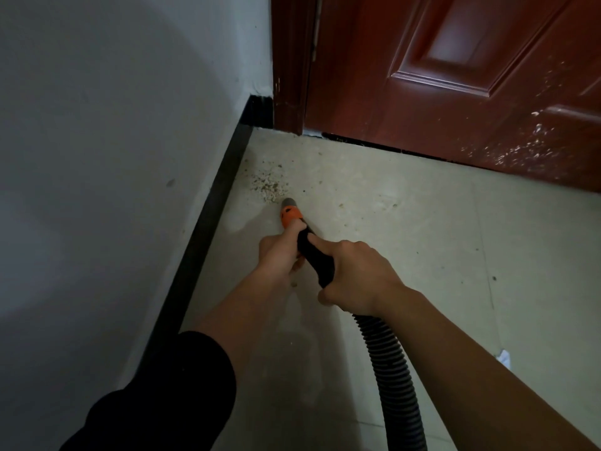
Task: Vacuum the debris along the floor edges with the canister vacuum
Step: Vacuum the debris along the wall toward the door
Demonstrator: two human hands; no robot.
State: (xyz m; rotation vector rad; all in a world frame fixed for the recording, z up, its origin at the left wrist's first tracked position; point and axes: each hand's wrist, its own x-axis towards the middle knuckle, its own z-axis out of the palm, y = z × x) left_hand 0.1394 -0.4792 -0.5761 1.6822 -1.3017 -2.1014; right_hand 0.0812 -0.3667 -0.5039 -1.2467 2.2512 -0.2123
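A patch of crumbly debris (267,182) lies on the pale floor close to the black baseboard (208,216), near the door corner. The vacuum's orange and grey nozzle (289,211) points at the floor just right of that patch. My left hand (281,252) grips the wand right behind the nozzle. My right hand (354,276) grips the black handle further back. From under my right hand the ribbed black hose (395,379) runs down to the bottom edge. The canister is out of view.
A white wall (113,157) stands on the left. A reddish-brown door (455,92) with white speckles closes the far side, its frame (289,76) meeting the baseboard. Small dark specks dot the tiles; a white scrap (504,358) lies at the right.
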